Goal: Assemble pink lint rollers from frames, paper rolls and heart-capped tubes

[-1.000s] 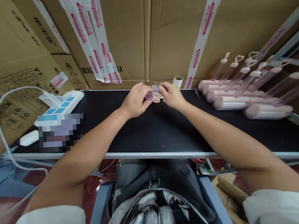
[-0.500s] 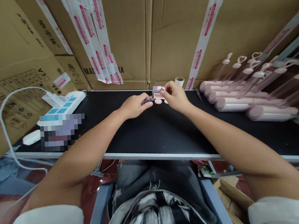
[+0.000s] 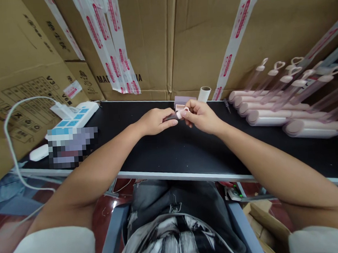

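Over the back middle of the black table, my left hand [image 3: 156,120] is closed around a clear tube [image 3: 170,118] that lies almost level, its open end pointing right. My right hand [image 3: 203,116] pinches a small pale pink cap with a heart-shaped loop [image 3: 183,113]. The cap is at the tube's right end and seems to touch it; my fingers hide how far in it sits. Just behind my hands stands a small open pinkish box [image 3: 180,107] with a lilac part [image 3: 188,99] at its back.
A white cardboard roll [image 3: 204,94] stands behind my right hand. Pale pink cylinders [image 3: 267,117] lie at right, before upright clear tubes with heart-loop caps [image 3: 279,64]. At left are a power strip [image 3: 74,119] and a white cable [image 3: 7,128]. Cardboard walls [image 3: 143,36] border the table.
My right hand has brought the heart-loop cap down and left to the end of the clear tube. The small round pink pieces beside the box are now hidden behind my hands.
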Available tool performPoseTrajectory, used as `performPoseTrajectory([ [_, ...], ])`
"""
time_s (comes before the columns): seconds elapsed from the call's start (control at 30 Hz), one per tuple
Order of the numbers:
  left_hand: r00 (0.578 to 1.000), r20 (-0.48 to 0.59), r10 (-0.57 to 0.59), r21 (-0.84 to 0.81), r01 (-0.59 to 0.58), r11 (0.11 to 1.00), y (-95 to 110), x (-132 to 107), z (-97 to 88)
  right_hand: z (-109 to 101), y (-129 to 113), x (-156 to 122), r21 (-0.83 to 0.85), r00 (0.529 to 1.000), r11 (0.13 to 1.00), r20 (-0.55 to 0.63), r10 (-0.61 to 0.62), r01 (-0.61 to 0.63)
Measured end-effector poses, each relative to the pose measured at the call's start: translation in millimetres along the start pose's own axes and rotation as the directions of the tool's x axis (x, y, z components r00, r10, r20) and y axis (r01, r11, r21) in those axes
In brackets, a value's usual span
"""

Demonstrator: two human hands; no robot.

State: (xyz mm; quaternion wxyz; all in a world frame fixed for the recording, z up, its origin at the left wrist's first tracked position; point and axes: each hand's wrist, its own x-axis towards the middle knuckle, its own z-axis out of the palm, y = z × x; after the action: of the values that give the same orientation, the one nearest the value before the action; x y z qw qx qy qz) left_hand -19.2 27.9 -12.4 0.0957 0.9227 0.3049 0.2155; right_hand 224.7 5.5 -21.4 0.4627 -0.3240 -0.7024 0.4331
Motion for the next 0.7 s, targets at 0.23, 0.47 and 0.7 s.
performPoseTrajectory([
  [0.23, 0.997, 0.052, -0.064, 0.031, 0.062, 0.998, 0, 0, 4.1, -2, 9, -2, -0.144, 0.999, 0.989, 0.031, -0.025, 0.029],
  [0.47, 0.997, 0.012, -0.080, 0.086, 0.078, 0.993, 5, -1, 3.8, 12, 13, -5, -0.083, 0.991, 0.995, -0.122, -0.061, 0.051],
  [0.7, 0.996, -0.002, -0.092, 0.133, 0.092, 0.987, 9, -1, 5.3, 20, 15, -10, -0.035, 0.980, 0.999, -0.196, -0.034, 0.027],
])
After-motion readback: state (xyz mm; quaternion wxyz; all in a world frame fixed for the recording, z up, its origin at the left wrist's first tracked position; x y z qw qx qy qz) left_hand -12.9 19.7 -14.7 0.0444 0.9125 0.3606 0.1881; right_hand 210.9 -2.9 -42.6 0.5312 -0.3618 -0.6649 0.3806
